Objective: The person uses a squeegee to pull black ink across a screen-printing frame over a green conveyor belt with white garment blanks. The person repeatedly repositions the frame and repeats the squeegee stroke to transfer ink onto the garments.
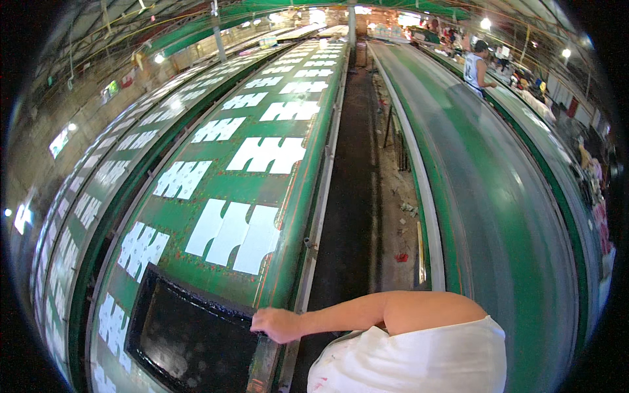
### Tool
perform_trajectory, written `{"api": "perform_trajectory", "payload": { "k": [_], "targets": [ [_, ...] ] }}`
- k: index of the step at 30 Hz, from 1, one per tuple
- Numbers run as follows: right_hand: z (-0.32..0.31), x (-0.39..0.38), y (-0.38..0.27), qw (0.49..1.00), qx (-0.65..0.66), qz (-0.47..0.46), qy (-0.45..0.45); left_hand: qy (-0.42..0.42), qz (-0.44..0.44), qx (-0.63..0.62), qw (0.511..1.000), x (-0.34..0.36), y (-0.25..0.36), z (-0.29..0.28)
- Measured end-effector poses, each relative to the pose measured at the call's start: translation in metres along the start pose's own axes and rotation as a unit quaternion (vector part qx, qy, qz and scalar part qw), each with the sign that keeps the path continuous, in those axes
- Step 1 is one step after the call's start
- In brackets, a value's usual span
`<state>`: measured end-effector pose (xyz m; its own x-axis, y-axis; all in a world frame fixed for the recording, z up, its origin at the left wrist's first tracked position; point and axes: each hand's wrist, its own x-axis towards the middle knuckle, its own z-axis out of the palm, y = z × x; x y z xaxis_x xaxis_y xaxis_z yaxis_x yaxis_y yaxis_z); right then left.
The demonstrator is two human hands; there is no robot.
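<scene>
Fingers point(260, 321) curled tight on the black framed panel point(194, 335)

We've got our right hand point(283, 325) on the panel's far right corner, fingers folded with no visible gap. Can't tell the left hand's grip. Panel lies at the near end of the green bench point(180, 213), close to its right edge. Just beyond it, a large white piece point(234, 236); to its left, a column of white pieces, the nearer ones dark-marked. Dark aisle point(350, 196) on our right, then a second green bench point(481, 216); a co-worker point(473, 67) stands farther back.
</scene>
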<state>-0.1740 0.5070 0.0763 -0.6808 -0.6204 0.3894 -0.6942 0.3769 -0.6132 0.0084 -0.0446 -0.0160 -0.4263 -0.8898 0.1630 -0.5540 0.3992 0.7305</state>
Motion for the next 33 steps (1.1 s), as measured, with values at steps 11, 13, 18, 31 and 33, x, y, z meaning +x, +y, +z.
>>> {"api": "perform_trajectory", "payload": {
  "k": [11,13,18,31,33],
  "targets": [
    [0.021,0.084,0.07,0.959,0.008,0.258,-0.112,-0.046,-0.15,-0.095,0.983,-0.003,-0.011,0.003],
    [0.025,0.095,0.073,0.955,-0.025,0.273,-0.11,-0.084,-0.228,-0.145,0.959,-0.007,-0.002,-0.007],
    [0.045,0.115,0.093,0.937,-0.074,0.319,-0.118,-0.012,0.022,-0.024,0.999,-0.041,0.043,-0.023],
    [0.001,0.142,0.085,0.977,-0.057,0.205,0.011,-0.03,-0.141,-0.152,0.978,-0.013,0.041,-0.013],
    [-0.02,0.153,0.101,0.977,-0.072,0.199,0.004,-0.028,-0.165,-0.21,0.963,-0.02,0.056,0.002]
  ]
}}
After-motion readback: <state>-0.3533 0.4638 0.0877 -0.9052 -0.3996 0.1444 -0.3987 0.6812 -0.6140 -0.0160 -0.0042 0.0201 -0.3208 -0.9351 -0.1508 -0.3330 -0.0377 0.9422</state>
